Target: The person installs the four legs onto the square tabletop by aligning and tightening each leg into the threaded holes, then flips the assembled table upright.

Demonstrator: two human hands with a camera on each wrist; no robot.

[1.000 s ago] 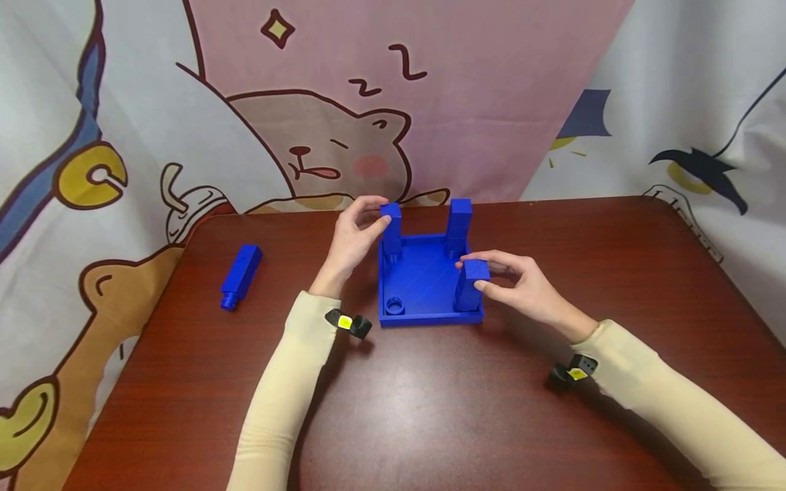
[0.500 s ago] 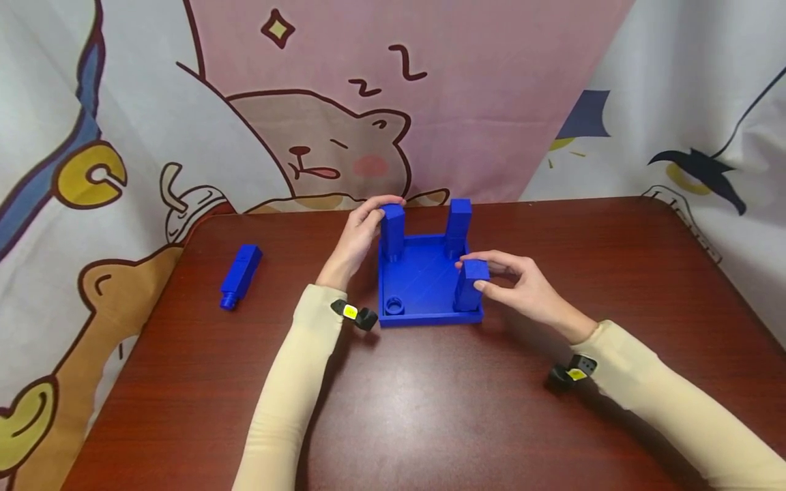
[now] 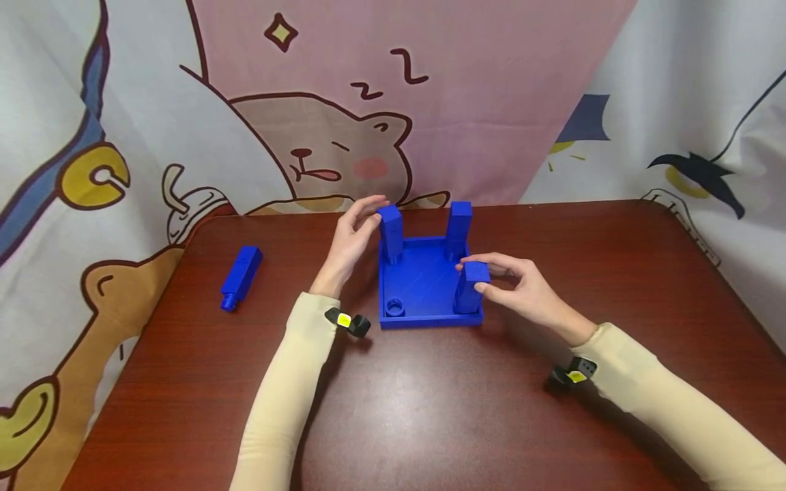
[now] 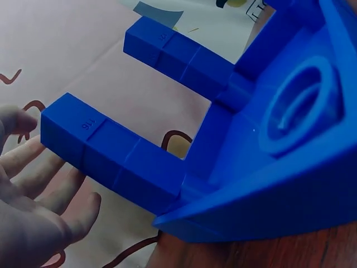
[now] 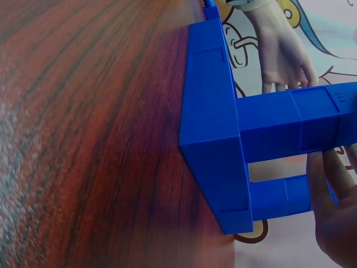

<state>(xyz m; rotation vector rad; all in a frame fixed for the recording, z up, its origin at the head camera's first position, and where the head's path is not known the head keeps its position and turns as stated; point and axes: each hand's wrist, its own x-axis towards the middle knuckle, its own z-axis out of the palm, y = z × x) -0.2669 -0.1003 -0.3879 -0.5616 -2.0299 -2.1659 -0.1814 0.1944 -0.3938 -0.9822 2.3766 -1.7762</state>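
A square blue tray (image 3: 424,283) with a low rim lies on the table, and three square blue legs stand upright at its corners. My left hand (image 3: 351,239) is at the top of the back-left leg (image 3: 391,235). In the left wrist view its fingers (image 4: 53,181) spread loosely behind that leg, with the thumb apart from it. My right hand (image 3: 522,290) pinches the front-right leg (image 3: 471,290) between thumb and fingers. The back-right leg (image 3: 458,228) stands untouched. A raised round socket (image 3: 395,308) shows at the tray's front-left corner.
Another blue leg (image 3: 241,278), with a narrower round end, lies on the left of the brown table (image 3: 460,409). A printed curtain (image 3: 491,102) hangs just behind the table's back edge.
My left hand first reached further round the top of the back-left leg, then drew back to the left. That leg has turned slightly. My right hand has stayed in place.
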